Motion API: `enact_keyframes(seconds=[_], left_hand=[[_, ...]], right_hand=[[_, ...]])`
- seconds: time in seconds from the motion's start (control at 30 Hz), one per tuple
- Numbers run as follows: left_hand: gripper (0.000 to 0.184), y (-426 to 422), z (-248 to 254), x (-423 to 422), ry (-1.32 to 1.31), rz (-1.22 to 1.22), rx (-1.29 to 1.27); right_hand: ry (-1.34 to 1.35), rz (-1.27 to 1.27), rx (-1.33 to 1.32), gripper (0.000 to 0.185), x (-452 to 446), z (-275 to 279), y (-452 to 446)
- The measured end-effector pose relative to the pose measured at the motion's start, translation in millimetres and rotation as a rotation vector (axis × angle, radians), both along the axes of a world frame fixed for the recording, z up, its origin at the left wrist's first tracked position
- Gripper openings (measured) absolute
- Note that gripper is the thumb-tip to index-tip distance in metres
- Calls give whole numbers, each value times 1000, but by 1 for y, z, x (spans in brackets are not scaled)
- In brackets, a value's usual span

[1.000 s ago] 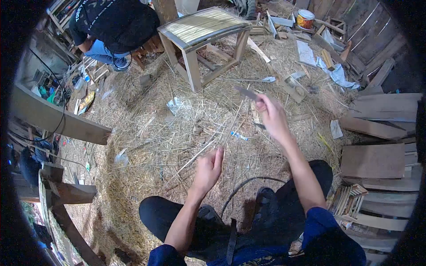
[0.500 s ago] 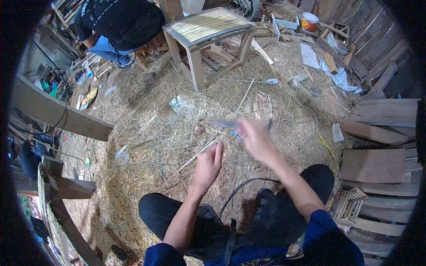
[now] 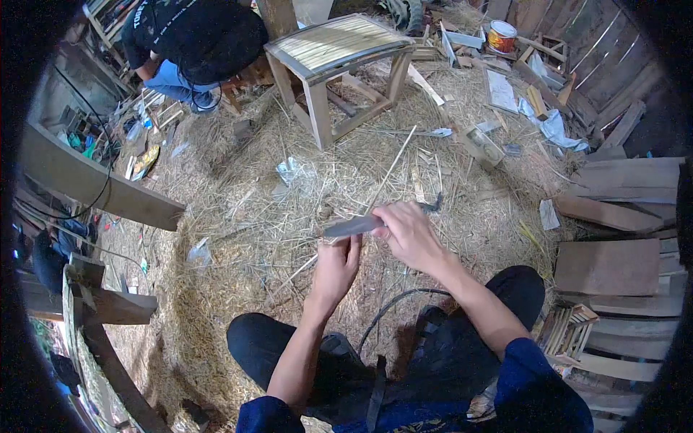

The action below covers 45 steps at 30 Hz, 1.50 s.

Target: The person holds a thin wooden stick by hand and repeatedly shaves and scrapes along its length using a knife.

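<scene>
My right hand [image 3: 413, 237] is closed around a knife [image 3: 352, 226], whose broad grey blade points left. The dark end of its handle sticks out beyond the far side of my fist. Close by on the left, my left hand [image 3: 335, 270] grips a long thin wooden strip [image 3: 394, 164]. One end of the strip slants away to the upper right, and the other comes out below left of the hand. The blade lies just above the left hand's fingers, across the strip's line; whether it touches the strip I cannot tell.
Wood shavings and straw [image 3: 216, 274] cover the ground. A slatted-top wooden stool [image 3: 339, 43] stands ahead. Another person [image 3: 195, 43] crouches at upper left. Thick beams [image 3: 101, 177] jut in from the left; stacked boards [image 3: 606, 270] lie right, with a bucket [image 3: 502, 36] farther back.
My right hand has brought the knife down and left, so its blade is now over the left hand's fingers. The left hand has stayed nearly in place with the strip.
</scene>
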State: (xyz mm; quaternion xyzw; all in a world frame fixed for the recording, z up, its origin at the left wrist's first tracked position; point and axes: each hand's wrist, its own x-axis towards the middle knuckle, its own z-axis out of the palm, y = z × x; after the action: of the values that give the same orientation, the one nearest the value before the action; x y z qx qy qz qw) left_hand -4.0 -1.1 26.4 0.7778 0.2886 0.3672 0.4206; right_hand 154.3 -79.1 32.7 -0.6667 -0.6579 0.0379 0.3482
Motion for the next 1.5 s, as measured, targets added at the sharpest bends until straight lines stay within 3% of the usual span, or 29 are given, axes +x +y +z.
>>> enact_keyframes(seconds=[0.1,0.23,0.33,0.37,0.47,0.5,0.63,0.73,0.83,0.93,1.03,1.13,1.17,1.27,1.3,1.4,1.5], left_hand=[[40,-2,16,-10,230,-27,-166],[39,-4,24,-9,284,-52,-194],[39,-5,21,-8,305,-52,-211],[39,-4,20,-8,308,-52,-222],[39,0,18,-12,319,-42,-201],[39,3,20,-13,317,-43,-194],[37,3,21,-13,301,-50,-180],[36,2,18,-9,302,-39,-194],[35,1,26,-8,350,-32,-154],[35,1,23,-11,323,-31,-109],[38,-2,21,-12,347,-42,-104],[36,3,15,-9,362,-27,-121],[35,3,13,-10,367,-24,-132],[35,4,22,-10,406,-10,-38],[35,1,20,-11,343,-17,-18],[36,1,23,-11,415,-17,-24],[36,4,18,-9,383,-2,-9]], right_hand=[[-19,-158,-51,24,28,8,6],[85,-375,-57,22,49,21,4],[91,-157,-145,22,13,22,0],[14,-53,-48,18,7,9,-1],[51,-183,-111,19,41,12,7],[278,-347,-8,23,49,18,7],[200,-458,-71,32,66,21,1],[-9,-39,-45,35,18,6,0],[-47,-110,10,25,34,17,6],[451,-584,-293,19,68,43,10],[270,-471,-138,21,52,40,0],[-108,-98,182,24,24,4,0],[-183,-96,117,26,33,-3,3],[302,-444,-65,33,62,14,4],[205,-583,-136,39,74,16,7],[262,-462,-162,35,63,18,1],[-11,-205,-48,26,23,-1,1]])
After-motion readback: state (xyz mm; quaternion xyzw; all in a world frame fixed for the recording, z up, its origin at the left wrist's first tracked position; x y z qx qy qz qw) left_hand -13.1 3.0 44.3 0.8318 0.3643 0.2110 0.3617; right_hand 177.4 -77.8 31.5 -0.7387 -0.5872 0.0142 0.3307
